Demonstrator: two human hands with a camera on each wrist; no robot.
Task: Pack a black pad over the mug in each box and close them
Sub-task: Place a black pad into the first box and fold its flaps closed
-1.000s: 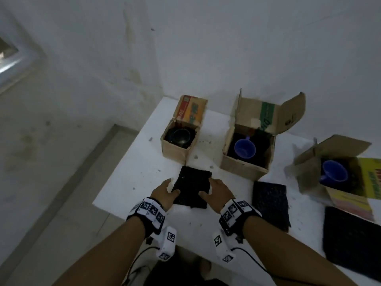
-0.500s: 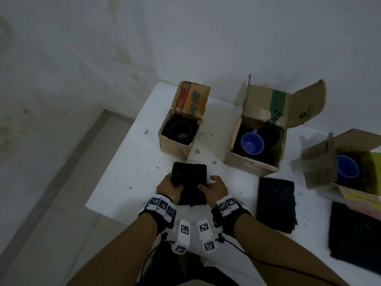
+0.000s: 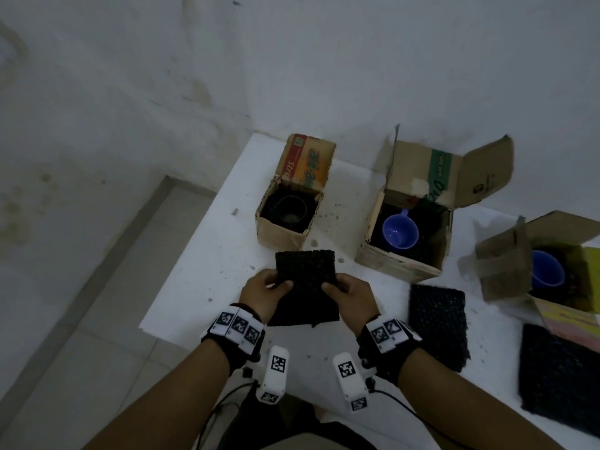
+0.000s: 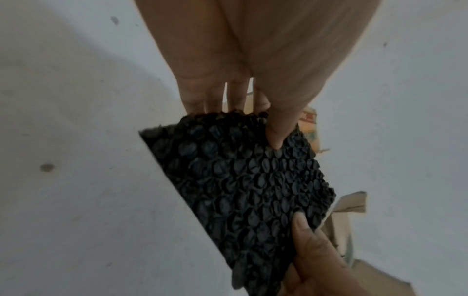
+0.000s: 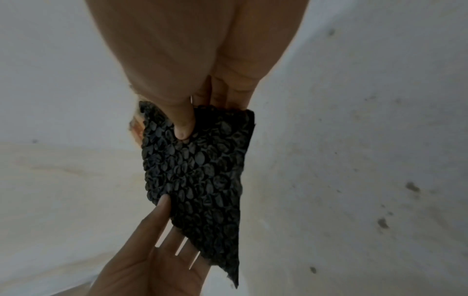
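Both hands hold one black bubble pad [image 3: 305, 280] lifted off the white table [image 3: 207, 271], near its front edge. My left hand [image 3: 264, 292] pinches its left side, thumb on top and fingers beneath; the right hand [image 3: 349, 295] pinches the right side the same way. The pad [image 4: 243, 190] fills the left wrist view, and the pad [image 5: 200, 176] hangs in the right wrist view. Beyond it stands the left box [image 3: 285, 235] with a dark mug [image 3: 291, 209] inside. The middle box [image 3: 399, 264] holds a blue mug [image 3: 400, 233]. The right box [image 3: 500, 271] holds another blue mug [image 3: 547, 269].
Two more black pads lie flat on the table: one [image 3: 436, 326] in front of the middle box, one [image 3: 558, 378] at the right edge. All three boxes have their flaps up. The table's left edge drops to a tiled floor [image 3: 84, 319]; a white wall stands behind.
The pad lay flat on the table with my hands at its sides; both hands have since pinched it and raised it off the surface, tilted toward the left box.
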